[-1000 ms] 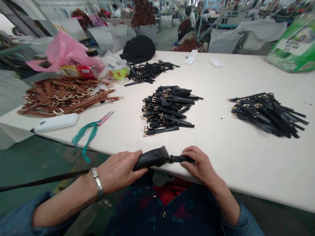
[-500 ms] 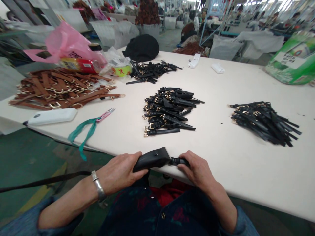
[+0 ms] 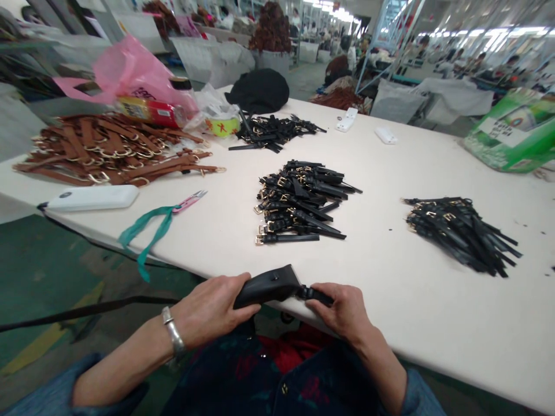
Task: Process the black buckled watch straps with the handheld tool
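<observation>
At the near edge of the white table (image 3: 390, 300), my left hand (image 3: 212, 309) is closed round a black leather piece (image 3: 269, 285) with a small stud on it. My right hand (image 3: 342, 309) pinches a narrow black strap (image 3: 314, 293) that joins the right end of that piece. Straight ahead lies a pile of black straps with gold buckles (image 3: 299, 202). A second pile of black straps (image 3: 459, 231) lies to the right, and a third, smaller pile (image 3: 273, 132) sits further back.
Brown straps with gold rings (image 3: 108, 156) are heaped at the left, by a pink bag (image 3: 134, 69). A white device (image 3: 93, 197) and pink snips on a green ribbon (image 3: 160, 219) lie near the left edge. A green sack (image 3: 511, 133) stands at the far right.
Both hands keep their hold on the black piece and strap with little movement. My head has tilted up a little, so the table and piles sit lower in view.
</observation>
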The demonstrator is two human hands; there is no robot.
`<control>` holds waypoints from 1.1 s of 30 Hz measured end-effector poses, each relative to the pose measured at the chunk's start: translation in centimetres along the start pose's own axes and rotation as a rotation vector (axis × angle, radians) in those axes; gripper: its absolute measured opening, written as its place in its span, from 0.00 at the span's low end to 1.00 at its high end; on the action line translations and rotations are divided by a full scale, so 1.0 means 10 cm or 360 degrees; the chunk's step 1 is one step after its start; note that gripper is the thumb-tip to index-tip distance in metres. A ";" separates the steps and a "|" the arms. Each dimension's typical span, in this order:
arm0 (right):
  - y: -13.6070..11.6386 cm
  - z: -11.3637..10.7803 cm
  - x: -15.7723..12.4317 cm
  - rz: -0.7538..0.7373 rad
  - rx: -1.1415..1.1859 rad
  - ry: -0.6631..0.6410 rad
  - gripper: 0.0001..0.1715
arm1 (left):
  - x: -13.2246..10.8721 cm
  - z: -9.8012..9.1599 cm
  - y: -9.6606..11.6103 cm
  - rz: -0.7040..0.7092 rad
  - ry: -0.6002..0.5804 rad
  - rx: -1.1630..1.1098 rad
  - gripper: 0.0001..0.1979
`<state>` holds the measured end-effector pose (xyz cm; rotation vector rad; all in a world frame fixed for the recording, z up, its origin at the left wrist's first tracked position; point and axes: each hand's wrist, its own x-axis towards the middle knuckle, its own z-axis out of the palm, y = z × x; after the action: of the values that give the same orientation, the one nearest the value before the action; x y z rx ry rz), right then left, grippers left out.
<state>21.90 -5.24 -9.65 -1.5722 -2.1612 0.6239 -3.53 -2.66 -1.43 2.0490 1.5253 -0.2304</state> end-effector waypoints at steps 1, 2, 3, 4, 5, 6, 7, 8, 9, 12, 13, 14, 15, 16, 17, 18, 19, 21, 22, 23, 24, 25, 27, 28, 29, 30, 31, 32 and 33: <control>-0.01 0.01 0.00 -0.0007 -0.0009 -0.0008 0.11 | 0.00 0.01 0.00 0.0001 0.0011 0.0000 0.13; 0.00 0.02 0.01 -0.0018 -0.0010 -0.0012 0.11 | -0.01 0.02 -0.01 0.0000 0.0024 0.0004 0.13; 0.02 0.01 0.01 -0.0031 -0.0011 -0.0007 0.12 | -0.02 0.03 -0.01 0.0002 0.0040 0.0011 0.14; 0.06 -0.01 0.02 -0.0041 -0.0019 0.0012 0.12 | -0.03 0.05 -0.02 0.0004 0.0057 0.0022 0.14; 0.14 -0.07 0.02 -0.0046 -0.0038 0.0048 0.13 | -0.05 0.06 -0.04 0.0006 0.0072 0.0034 0.14; 0.25 -0.16 0.03 -0.0041 -0.0078 0.0106 0.14 | -0.06 0.08 -0.06 0.0008 0.0086 0.0048 0.14; 0.39 -0.28 0.03 -0.0015 -0.0145 0.0196 0.14 | -0.08 0.09 -0.08 0.0007 0.0102 0.0063 0.15; 0.57 -0.45 0.03 0.0027 -0.0236 0.0309 0.15 | -0.09 0.10 -0.11 -0.0004 0.0122 0.0076 0.15; 0.76 -0.63 0.03 0.0080 -0.0358 0.0437 0.17 | -0.11 0.10 -0.15 -0.0017 0.0142 0.0083 0.15; 1.31 -1.21 0.07 0.0282 -0.0809 0.0875 0.23 | -0.16 0.09 -0.27 -0.0075 0.0199 0.0068 0.17; 1.42 -1.34 0.11 0.0278 -0.0932 0.0944 0.26 | -0.18 0.09 -0.32 -0.0094 0.0213 0.0052 0.17; 1.47 -1.41 0.17 0.0281 -0.1002 0.1048 0.28 | -0.19 0.09 -0.36 -0.0115 0.0226 0.0035 0.17; 1.45 -1.41 0.24 0.0240 -0.0998 0.1102 0.29 | -0.21 0.08 -0.39 -0.0138 0.0240 0.0019 0.17; 1.35 -1.35 0.33 0.0161 -0.0916 0.1115 0.27 | -0.22 0.08 -0.43 -0.0164 0.0256 0.0004 0.17; 1.20 -1.21 0.44 0.0038 -0.0769 0.1050 0.24 | -0.23 0.09 -0.46 -0.0192 0.0273 -0.0010 0.18; 1.00 -1.03 0.55 -0.0102 -0.0586 0.0911 0.21 | -0.24 0.10 -0.48 -0.0217 0.0291 -0.0023 0.18; 0.78 -0.83 0.67 -0.0216 -0.0424 0.0715 0.20 | -0.24 0.11 -0.51 -0.0248 0.0303 -0.0035 0.19; 0.32 -0.41 0.90 -0.0381 -0.0285 0.0299 0.16 | -0.25 0.13 -0.54 -0.0304 0.0320 -0.0055 0.22; 0.12 -0.23 1.00 -0.0437 -0.0276 0.0203 0.14 | -0.25 0.15 -0.56 -0.0326 0.0325 -0.0066 0.22; -0.04 -0.08 1.09 -0.0462 -0.0273 0.0160 0.13 | -0.25 0.17 -0.57 -0.0341 0.0328 -0.0083 0.23; -0.16 0.04 1.17 -0.0467 -0.0280 0.0142 0.12 | -0.25 0.19 -0.59 -0.0348 0.0330 -0.0106 0.23; -0.25 0.13 1.23 -0.0458 -0.0289 0.0150 0.12 | -0.26 0.21 -0.60 -0.0350 0.0332 -0.0134 0.23; -0.33 0.24 1.30 -0.0408 -0.0324 0.0176 0.12 | -0.27 0.24 -0.61 -0.0358 0.0350 -0.0189 0.21; -0.34 0.26 1.32 -0.0380 -0.0349 0.0185 0.11 | -0.27 0.25 -0.62 -0.0365 0.0359 -0.0208 0.21; -0.34 0.28 1.31 -0.0354 -0.0373 0.0191 0.11 | -0.28 0.26 -0.62 -0.0369 0.0369 -0.0219 0.20; -0.33 0.29 1.30 -0.0337 -0.0386 0.0187 0.11 | -0.28 0.26 -0.62 -0.0370 0.0376 -0.0222 0.20; -0.32 0.29 1.26 -0.0329 -0.0380 0.0173 0.11 | -0.28 0.27 -0.62 -0.0370 0.0381 -0.0218 0.19; -0.30 0.29 1.22 -0.0332 -0.0349 0.0149 0.10 | -0.29 0.27 -0.62 -0.0367 0.0381 -0.0211 0.18; -0.28 0.28 1.15 -0.0343 -0.0294 0.0120 0.09 | -0.29 0.27 -0.62 -0.0360 0.0378 -0.0203 0.18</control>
<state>14.81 4.68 -9.69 -1.3982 -2.3449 0.3001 -9.69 -5.29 -4.39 1.8558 1.8678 0.0269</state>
